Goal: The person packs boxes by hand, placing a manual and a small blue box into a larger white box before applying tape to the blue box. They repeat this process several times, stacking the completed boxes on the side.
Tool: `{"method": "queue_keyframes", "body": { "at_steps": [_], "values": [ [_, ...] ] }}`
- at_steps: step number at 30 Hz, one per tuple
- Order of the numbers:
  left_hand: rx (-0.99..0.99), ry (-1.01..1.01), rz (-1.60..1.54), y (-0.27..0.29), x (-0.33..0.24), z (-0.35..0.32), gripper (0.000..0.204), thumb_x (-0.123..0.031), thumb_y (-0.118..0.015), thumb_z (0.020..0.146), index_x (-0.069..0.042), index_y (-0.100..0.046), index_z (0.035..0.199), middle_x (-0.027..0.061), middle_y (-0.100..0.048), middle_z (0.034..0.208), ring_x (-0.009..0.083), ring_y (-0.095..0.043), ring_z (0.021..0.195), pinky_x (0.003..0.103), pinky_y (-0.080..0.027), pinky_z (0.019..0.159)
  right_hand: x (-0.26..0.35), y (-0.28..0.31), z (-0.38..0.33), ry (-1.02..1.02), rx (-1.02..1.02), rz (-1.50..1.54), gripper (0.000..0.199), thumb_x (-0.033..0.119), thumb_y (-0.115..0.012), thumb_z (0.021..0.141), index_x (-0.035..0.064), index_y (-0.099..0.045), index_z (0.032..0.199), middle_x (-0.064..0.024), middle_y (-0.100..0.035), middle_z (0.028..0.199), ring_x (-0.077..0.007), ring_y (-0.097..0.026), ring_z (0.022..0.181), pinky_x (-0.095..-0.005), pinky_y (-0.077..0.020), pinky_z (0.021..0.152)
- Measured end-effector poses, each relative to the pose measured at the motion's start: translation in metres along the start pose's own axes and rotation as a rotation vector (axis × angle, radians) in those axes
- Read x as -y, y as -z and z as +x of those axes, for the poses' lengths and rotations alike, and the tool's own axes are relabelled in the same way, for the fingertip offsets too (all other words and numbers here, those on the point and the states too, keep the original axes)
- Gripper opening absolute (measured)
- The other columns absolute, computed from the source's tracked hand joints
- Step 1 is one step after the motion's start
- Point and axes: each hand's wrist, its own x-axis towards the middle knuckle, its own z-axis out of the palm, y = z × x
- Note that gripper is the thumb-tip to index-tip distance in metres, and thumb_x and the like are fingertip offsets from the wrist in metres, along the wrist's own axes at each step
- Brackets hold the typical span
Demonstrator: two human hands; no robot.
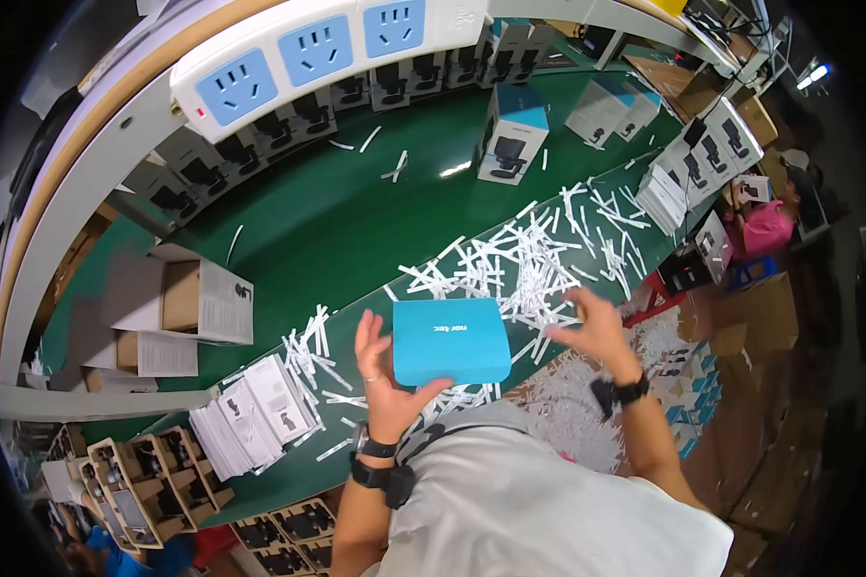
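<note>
Listing one box (pixel 452 341) over the counter (pixel 327 240), its closing seemingly done; our left hand (pixel 390 389) cupped at its corner, grip unclear; our right hand (pixel 601 332) spread, empty; paper stack (pixel 258 413) apparently unused.

Far side of teal box (pixel 450 344) hidden, power strip (pixel 277 94) cropped above

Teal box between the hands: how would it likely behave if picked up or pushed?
The teal box would probably feel stiff, as its top looks flat with crisp edges. If pushed, it might skid on the loose white paper strips scattered around it. Its weight is hard to judge, since the contents are hidden.
</note>
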Motion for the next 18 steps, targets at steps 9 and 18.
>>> {"method": "queue_keyframes", "body": {
  "at_steps": [9,18],
  "values": [
    [0.435,-0.257,0.756,0.011,0.014,0.007,0.065,-0.037,-0.091,0.056,-0.012,-0.073,0.114,0.0139,-0.062,0.117,0.0380,-0.050,0.120,0.049,-0.045,0.098,0.051,-0.083,-0.050,0.472,-0.325,0.459,0.034,0.006,-0.082,0.076,0.0112,-0.075,0.109,-0.0049,-0.058,0.089,-0.0152,-0.057,0.068,-0.0268,-0.0471,0.061],
    [0.722,-0.281,0.982,0.009,-0.015,0.011,0.073,-0.044,-0.077,0.076,-0.019,-0.054,0.140,0.0186,-0.050,0.130,0.0375,-0.049,0.121,0.056,-0.036,0.106,0.028,-0.094,-0.059,0.512,-0.357,0.377,0.042,0.000,-0.081,0.074,0.0123,-0.075,0.113,-0.0049,-0.055,0.101,-0.0122,-0.051,0.066,-0.0247,-0.0421,0.055]
  ]
}}
